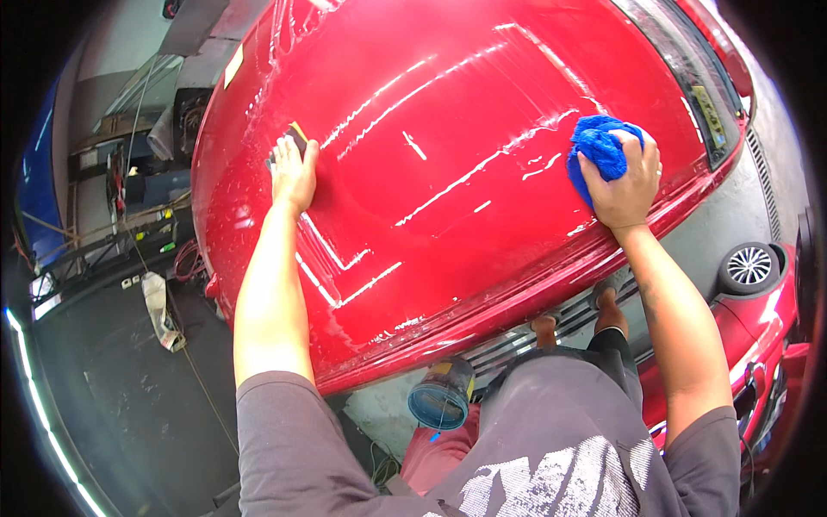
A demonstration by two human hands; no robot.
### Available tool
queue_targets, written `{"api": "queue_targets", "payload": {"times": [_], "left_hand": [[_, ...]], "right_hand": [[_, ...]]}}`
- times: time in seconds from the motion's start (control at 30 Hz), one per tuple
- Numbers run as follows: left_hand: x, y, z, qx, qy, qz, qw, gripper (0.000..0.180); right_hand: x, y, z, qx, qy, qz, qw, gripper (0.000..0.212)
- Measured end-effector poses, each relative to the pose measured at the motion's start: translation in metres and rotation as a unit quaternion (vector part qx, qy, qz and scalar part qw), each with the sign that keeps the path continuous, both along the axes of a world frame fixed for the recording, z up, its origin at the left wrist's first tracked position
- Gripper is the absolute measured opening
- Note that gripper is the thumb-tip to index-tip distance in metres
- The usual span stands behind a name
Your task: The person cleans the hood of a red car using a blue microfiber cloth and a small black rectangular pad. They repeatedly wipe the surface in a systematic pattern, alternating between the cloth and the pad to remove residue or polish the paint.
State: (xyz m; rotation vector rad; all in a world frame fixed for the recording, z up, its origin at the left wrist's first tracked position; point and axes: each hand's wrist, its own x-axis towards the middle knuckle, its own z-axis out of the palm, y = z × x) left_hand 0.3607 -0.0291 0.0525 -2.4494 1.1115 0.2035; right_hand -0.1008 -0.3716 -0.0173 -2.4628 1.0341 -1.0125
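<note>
A broad, glossy red car panel stretches before me, wet and streaked with bright reflections. On its left part my left hand lies with fingers stretched forward, pressing a small dark sanding pad with a yellow edge onto the paint. Most of the pad is hidden under the fingers. Over on the right side, my right hand grips a bunched blue microfiber cloth, which rests against the panel. Its thumb and fingers are curled round the cloth.
A bucket stands below the panel's near edge, in front of my body. Window glass borders the panel at the right. Another red car with a silver-spoked wheel is at far right. Shelving and clutter fill the left.
</note>
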Motion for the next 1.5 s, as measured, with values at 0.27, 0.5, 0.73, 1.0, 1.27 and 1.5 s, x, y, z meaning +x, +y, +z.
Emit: {"api": "queue_targets", "payload": {"times": [0.27, 0.5, 0.73, 1.0, 1.27, 1.5], "left_hand": [[-0.339, 0.101, -0.009, -0.122, 0.132, 0.035, 0.983, 0.106], [-0.177, 0.057, -0.003, -0.134, 0.086, -0.015, 0.987, 0.104], [-0.051, -0.061, -0.02, -0.221, 0.073, 0.17, 0.957, 0.11], [-0.401, 0.074, 0.0, -0.111, 0.233, 0.04, 0.965, 0.12], [-0.059, -0.073, -0.013, -0.214, 0.095, 0.087, 0.968, 0.103], [-0.141, -0.077, -0.04, -0.213, 0.04, 0.078, 0.973, 0.107]], "right_hand": [[-0.01, -0.006, -0.004, 0.002, 0.031, -0.042, 0.999, 0.056], [-0.009, -0.004, -0.002, 0.013, 0.017, -0.024, 0.999, 0.057], [-0.007, -0.006, -0.007, -0.006, 0.006, -0.02, 1.0, 0.056], [-0.006, -0.005, -0.004, 0.007, 0.024, -0.039, 0.999, 0.057], [-0.007, -0.003, 0.003, -0.006, 0.006, -0.008, 1.0, 0.058], [-0.011, -0.008, -0.003, 0.01, 0.02, -0.031, 0.999, 0.059]]}}
